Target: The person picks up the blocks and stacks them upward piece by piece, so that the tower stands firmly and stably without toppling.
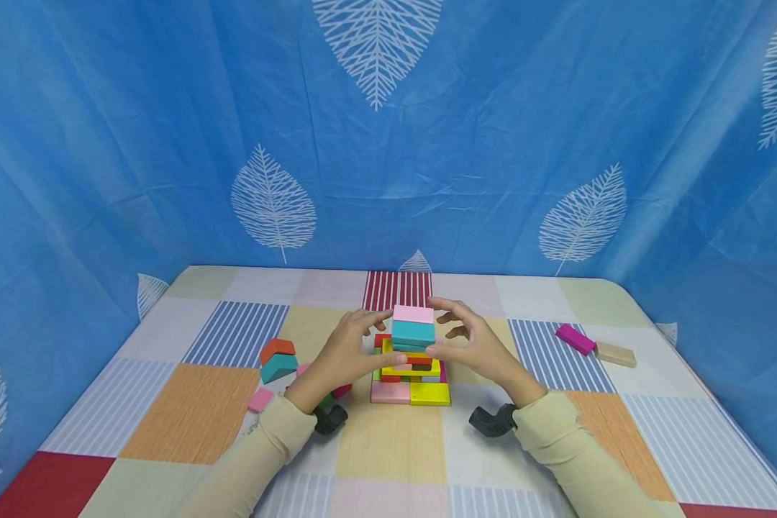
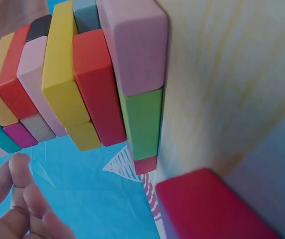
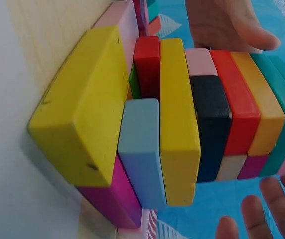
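Note:
A tower of stacked, coloured wooden blocks (image 1: 430, 393) rises in the middle of the table. Its top is a light pink block (image 1: 414, 314) over teal blocks (image 1: 413, 332). My left hand (image 1: 346, 349) flanks the upper tower, thumb in front and fingers bent loosely toward its left side. On the other side my right hand (image 1: 471, 347) mirrors it, thumb tip at the teal layer. The wrist views show spread left fingers (image 2: 20, 199) and right fingers (image 3: 257, 214) beside the top layers. Yellow, red, orange and black blocks make up layers lower down.
Loose blocks lie left of the tower, among them an orange block (image 1: 277, 350), a teal block (image 1: 278, 368) and a pink block (image 1: 260, 400), some partly behind my left forearm. To the right lie a magenta block (image 1: 575, 339) and a plain wooden block (image 1: 616, 354). A blue leaf-print curtain (image 1: 427, 180) hangs behind.

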`<state>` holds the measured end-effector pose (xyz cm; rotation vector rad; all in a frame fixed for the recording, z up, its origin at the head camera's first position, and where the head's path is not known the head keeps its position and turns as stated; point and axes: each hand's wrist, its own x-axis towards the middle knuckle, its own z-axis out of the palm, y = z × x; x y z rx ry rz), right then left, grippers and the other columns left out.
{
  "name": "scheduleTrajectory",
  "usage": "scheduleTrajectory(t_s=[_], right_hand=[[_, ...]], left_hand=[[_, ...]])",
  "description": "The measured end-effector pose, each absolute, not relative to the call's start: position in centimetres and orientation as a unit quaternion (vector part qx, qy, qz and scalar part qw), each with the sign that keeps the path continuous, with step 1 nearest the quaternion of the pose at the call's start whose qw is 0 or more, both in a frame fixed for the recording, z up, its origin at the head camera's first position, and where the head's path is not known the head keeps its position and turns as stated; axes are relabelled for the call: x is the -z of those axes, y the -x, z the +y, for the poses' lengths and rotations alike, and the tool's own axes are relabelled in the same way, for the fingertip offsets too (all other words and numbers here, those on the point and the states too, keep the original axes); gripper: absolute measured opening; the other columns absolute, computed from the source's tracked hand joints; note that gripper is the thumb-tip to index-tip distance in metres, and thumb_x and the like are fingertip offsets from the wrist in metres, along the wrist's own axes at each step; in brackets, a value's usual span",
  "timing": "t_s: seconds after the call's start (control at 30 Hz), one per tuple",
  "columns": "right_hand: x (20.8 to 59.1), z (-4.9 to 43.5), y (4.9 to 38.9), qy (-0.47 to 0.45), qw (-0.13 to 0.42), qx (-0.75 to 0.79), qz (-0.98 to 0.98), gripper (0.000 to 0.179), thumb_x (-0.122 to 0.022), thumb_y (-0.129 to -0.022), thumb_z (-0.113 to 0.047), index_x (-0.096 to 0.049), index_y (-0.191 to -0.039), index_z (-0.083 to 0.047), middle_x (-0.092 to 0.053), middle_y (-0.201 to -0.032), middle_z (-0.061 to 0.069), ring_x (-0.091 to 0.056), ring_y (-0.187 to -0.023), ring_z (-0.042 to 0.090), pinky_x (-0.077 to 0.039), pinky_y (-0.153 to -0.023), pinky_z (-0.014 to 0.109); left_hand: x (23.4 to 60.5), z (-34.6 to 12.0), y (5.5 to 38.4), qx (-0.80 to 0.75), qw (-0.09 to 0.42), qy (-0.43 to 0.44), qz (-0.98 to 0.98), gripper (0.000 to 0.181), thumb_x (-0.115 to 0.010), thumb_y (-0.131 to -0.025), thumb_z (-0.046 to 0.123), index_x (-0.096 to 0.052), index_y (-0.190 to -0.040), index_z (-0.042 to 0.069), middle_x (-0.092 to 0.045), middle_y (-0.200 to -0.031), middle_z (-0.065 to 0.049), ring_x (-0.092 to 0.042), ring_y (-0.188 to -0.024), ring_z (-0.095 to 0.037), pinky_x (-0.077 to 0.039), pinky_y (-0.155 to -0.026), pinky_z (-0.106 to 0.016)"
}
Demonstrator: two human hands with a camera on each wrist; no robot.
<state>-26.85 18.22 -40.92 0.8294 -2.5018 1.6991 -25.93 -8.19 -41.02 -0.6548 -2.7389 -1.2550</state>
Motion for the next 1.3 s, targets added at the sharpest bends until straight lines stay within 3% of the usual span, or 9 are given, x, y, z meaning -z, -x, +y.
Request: scheduleTrajectory(t_s=[0.1, 0.23, 0.47, 0.7, 0.87, 1.3], right_hand=[[40.99, 17.85, 26.86, -0.267, -0.007, -0.543, -0.796, 0.078, -0.086, -0.092, -0.024, -0.05, -0.156, 0.003, -0.058, -0.144, 0.022, -0.055, -0.123, 0.037, -0.053, -0.102, 0.049], [41.18, 17.65, 26.96, -0.26, -0.014, -0.55, -0.793, 0.072, -0.084, -0.093, -0.022, -0.053, -0.152, 0.005, -0.063, -0.133, 0.02, -0.057, -0.117, 0.031, -0.054, -0.101, 0.047], [41.27, 17.9, 27.35, -0.26, -0.039, -0.573, -0.776, 0.066, -0.082, -0.095, -0.016, -0.054, -0.15, 0.005, -0.064, -0.132, 0.02, -0.058, -0.115, 0.03, -0.054, -0.097, 0.035], [41.33, 18.3, 27.53, -0.272, -0.053, -0.584, -0.763, 0.07, -0.082, -0.094, -0.016, -0.051, -0.152, 0.007, -0.064, -0.132, 0.021, -0.06, -0.114, 0.03, -0.054, -0.095, 0.033], [41.31, 18.32, 27.52, -0.274, -0.065, -0.589, -0.757, 0.074, -0.082, -0.093, -0.016, -0.048, -0.155, 0.006, -0.061, -0.137, 0.022, -0.057, -0.118, 0.031, -0.054, -0.094, 0.031], [41.4, 18.16, 27.49, -0.275, -0.05, -0.583, -0.763, 0.067, -0.082, -0.095, -0.017, -0.052, -0.15, 0.007, -0.063, -0.134, 0.022, -0.057, -0.117, 0.031, -0.054, -0.095, 0.031]], left_hand=[[41.01, -8.2, 25.95, 0.421, 0.011, 0.215, -0.881, 0.077, -0.09, -0.089, 0.031, -0.058, -0.154, 0.005, -0.064, -0.127, -0.013, -0.054, -0.113, -0.028, -0.055, -0.086, -0.037], [41.02, -8.31, 25.97, 0.426, 0.004, 0.225, -0.876, 0.074, -0.087, -0.093, 0.028, -0.056, -0.155, 0.003, -0.062, -0.128, -0.014, -0.053, -0.114, -0.028, -0.054, -0.087, -0.038], [41.11, -8.23, 26.02, 0.431, 0.009, 0.226, -0.874, 0.071, -0.087, -0.093, 0.027, -0.058, -0.152, 0.002, -0.062, -0.128, -0.015, -0.053, -0.114, -0.029, -0.054, -0.088, -0.04], [41.17, -8.1, 26.01, 0.434, 0.005, 0.225, -0.873, 0.076, -0.087, -0.093, 0.03, -0.054, -0.157, 0.006, -0.061, -0.126, -0.013, -0.053, -0.114, -0.028, -0.054, -0.087, -0.037], [41.15, -8.16, 25.97, 0.445, 0.01, 0.238, -0.863, 0.082, -0.084, -0.095, 0.028, -0.046, -0.163, 0.006, -0.06, -0.124, -0.014, -0.053, -0.113, -0.03, -0.055, -0.088, -0.043], [41.05, -8.36, 25.83, 0.447, 0.009, 0.245, -0.86, 0.075, -0.081, -0.097, 0.033, -0.05, -0.16, 0.005, -0.061, -0.126, -0.015, -0.053, -0.117, -0.033, -0.056, -0.091, -0.049]])
